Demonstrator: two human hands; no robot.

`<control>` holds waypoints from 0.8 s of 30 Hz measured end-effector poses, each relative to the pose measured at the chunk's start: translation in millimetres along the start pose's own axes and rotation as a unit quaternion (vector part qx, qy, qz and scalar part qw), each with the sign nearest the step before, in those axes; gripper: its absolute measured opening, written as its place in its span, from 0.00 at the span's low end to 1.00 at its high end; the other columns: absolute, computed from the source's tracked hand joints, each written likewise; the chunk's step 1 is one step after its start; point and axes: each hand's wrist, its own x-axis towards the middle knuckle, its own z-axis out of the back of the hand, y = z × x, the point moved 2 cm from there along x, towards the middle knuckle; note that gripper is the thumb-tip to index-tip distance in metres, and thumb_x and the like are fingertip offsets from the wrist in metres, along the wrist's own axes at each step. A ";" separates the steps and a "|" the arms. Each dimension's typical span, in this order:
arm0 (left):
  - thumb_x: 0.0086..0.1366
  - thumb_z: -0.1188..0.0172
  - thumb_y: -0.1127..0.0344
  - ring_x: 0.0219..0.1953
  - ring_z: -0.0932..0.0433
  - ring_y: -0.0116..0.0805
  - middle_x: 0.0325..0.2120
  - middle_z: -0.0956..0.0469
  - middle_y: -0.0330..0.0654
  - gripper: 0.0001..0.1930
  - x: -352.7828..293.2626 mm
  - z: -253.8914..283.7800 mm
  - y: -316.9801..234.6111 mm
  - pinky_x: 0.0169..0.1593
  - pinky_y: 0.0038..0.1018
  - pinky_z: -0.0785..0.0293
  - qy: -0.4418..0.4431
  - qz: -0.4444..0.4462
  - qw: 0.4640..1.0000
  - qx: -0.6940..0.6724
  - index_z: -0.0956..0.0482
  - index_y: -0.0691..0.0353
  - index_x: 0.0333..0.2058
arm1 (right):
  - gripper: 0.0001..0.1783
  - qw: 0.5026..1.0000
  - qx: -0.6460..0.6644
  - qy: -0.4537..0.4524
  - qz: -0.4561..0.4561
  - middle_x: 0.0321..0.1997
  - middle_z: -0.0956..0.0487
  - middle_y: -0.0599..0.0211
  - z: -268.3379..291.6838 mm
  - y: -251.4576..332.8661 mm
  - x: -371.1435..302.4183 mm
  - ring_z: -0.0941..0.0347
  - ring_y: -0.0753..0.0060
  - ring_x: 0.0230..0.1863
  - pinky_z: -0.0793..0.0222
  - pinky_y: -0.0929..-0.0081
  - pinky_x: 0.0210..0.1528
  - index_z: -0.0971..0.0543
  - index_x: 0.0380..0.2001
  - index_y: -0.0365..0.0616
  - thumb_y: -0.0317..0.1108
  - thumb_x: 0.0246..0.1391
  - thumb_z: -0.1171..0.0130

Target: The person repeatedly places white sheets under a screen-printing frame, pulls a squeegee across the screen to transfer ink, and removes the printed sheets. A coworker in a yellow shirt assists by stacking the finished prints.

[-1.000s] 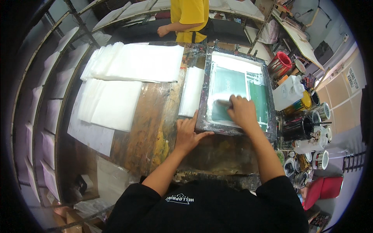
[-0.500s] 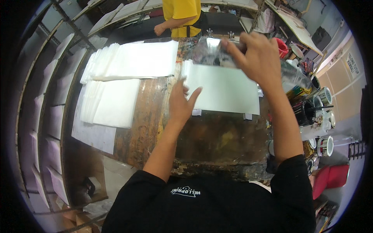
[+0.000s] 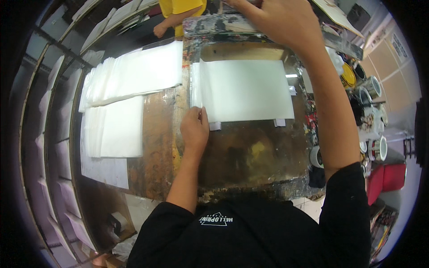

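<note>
The grimy frame [image 3: 216, 26], flat a second ago, now tilts up at the far side by the right hand [image 3: 290, 22], whose finger grip I cannot tell, baring the white sheet [image 3: 250, 89] mid-table to the left hand [image 3: 195, 127], which seemingly pinches its near left edge.
</note>
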 end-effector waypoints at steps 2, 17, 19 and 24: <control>0.69 0.38 0.65 0.29 0.20 0.56 0.25 0.21 0.55 0.11 18.3 10.0 -22.1 0.36 0.44 0.25 -0.025 -0.054 0.997 -0.048 0.19 0.68 0.31 | 0.43 1.000 -0.012 0.009 0.004 0.25 0.17 0.48 -0.7 1.0 -0.9 0.19 0.45 0.32 0.27 0.51 0.39 0.17 0.20 0.37 0.70 0.62 0.52; 0.77 0.46 0.57 0.75 0.44 0.55 0.73 0.43 0.58 0.26 52.8 13.8 31.1 0.75 0.50 0.46 -0.001 -0.062 0.994 -0.095 0.32 0.61 0.69 | 0.44 0.999 -0.029 0.001 0.039 0.26 0.17 0.46 -3.7 -0.9 -6.5 0.18 0.44 0.33 0.26 0.52 0.39 0.15 0.23 0.35 0.71 0.62 0.53; 0.76 0.46 0.54 0.77 0.48 0.55 0.74 0.40 0.48 0.28 8.8 -32.9 -38.7 0.77 0.56 0.56 0.151 -0.244 0.956 0.065 0.33 0.59 0.70 | 0.45 0.999 -0.018 0.025 0.028 0.26 0.17 0.45 -2.6 6.1 4.5 0.18 0.45 0.33 0.25 0.53 0.38 0.15 0.23 0.35 0.71 0.63 0.54; 0.79 0.58 0.47 0.79 0.54 0.53 0.76 0.47 0.50 0.31 -35.1 -134.9 -115.8 0.77 0.61 0.67 0.228 -0.233 0.941 0.092 0.40 0.53 0.74 | 0.47 0.999 -0.005 0.050 0.013 0.22 0.18 0.46 10.2 -6.1 17.0 0.19 0.46 0.28 0.24 0.53 0.35 0.16 0.21 0.33 0.72 0.64 0.56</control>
